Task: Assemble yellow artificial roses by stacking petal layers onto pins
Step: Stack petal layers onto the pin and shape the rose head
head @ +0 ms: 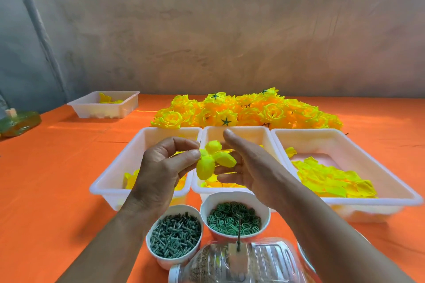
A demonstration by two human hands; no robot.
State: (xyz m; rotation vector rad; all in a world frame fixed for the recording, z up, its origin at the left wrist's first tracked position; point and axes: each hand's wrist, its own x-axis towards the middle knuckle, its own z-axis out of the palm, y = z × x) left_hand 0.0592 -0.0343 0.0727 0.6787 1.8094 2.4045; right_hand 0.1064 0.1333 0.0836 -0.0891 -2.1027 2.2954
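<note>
Centre frame: L hand [161,167] pinches one yellow petal layer [216,161] by its middle, thumb vs forefinger. R hand [250,167] is flat, fingers straight, just beside and under the layer, gripping nothing; can't tell if it touches. The layer hangs in air over the middle tray [264,132].

To do it well, I'd say: keep the pinch near the centre hole, let the R hand steady the lobes, bring the hole straight down over the upright pin [239,232] stuck in the bottle [271,259] at bottom centre, and don't crush the lobes.

Counts:
- petal layer in hand: 1 (3 lobes clear)
- upright pin: 1
- cups: 2, green studs [174,234] and green rings [234,218]
- white trays: 3 in a row + 1 upper left [103,110]
- finished roses [248,110], upper centre: a heap, too many to count
</note>
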